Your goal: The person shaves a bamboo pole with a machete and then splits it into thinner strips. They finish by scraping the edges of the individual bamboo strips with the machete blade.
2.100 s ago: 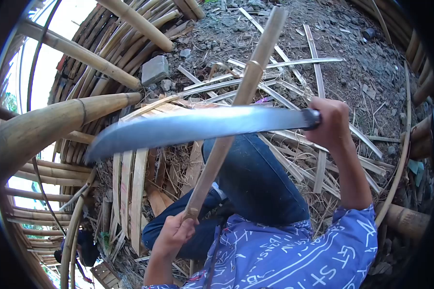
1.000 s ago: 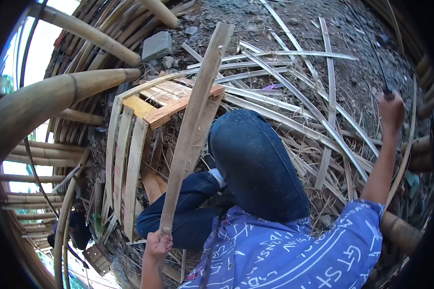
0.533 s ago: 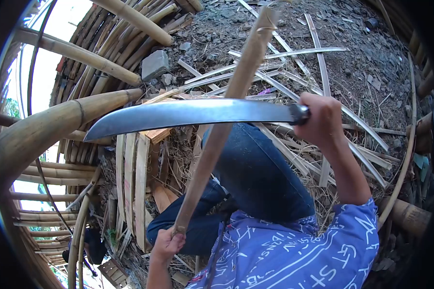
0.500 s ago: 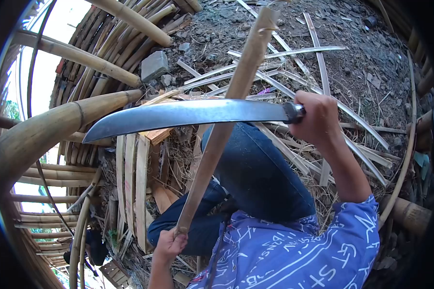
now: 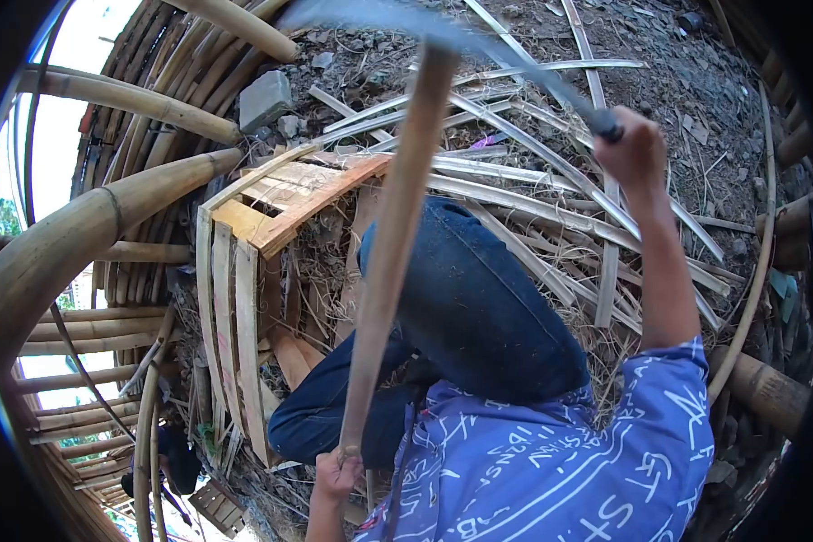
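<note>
My left hand (image 5: 338, 471) is closed around the lower end of a long, flat bamboo strip (image 5: 390, 235), which stands up at a slant in front of my bent knee. In my right hand (image 5: 637, 154), raised at the upper right, is the handle of a machete (image 5: 565, 92). Its long blade, smeared by motion, reaches left across the top of the view and overlaps the strip's upper end. Behind the strip stands a slatted wooden crate (image 5: 307, 206), close to my knee.
Several pale split strips (image 5: 524, 176) lie crossed on the littered ground beyond my knee. Thick bamboo poles (image 5: 108, 212) stick in from the left, near a grey block (image 5: 265, 100). Another bamboo pole (image 5: 768, 395) lies at the right edge. A person (image 5: 179, 461) shows at lower left.
The machete has moved up and away, from across the strip's middle to its upper end, as my right hand rose. The strip has turned more upright, and my left hand shifted slightly right and down.
</note>
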Motion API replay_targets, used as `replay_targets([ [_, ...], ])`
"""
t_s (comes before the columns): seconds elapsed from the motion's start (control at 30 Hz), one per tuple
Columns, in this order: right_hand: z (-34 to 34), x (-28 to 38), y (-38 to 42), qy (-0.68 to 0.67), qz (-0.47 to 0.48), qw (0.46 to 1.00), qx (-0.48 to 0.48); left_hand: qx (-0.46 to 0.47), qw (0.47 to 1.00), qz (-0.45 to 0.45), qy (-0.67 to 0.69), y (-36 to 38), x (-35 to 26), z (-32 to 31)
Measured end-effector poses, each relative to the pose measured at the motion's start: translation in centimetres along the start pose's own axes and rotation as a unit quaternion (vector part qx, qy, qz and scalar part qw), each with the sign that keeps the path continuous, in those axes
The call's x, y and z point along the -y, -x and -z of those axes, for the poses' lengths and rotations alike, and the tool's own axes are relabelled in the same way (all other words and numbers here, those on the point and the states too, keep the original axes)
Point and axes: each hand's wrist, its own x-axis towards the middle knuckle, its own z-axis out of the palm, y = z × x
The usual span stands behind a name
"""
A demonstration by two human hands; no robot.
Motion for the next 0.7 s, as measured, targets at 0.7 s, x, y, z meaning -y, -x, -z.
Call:
replay_targets([
  [0.7, 0.3, 13.4, 4.2, -0.569, -0.001, 0.816, 0.101, 0.040, 0.999, 0.011, 0.022, -3.1, -5.1, 2.0],
])
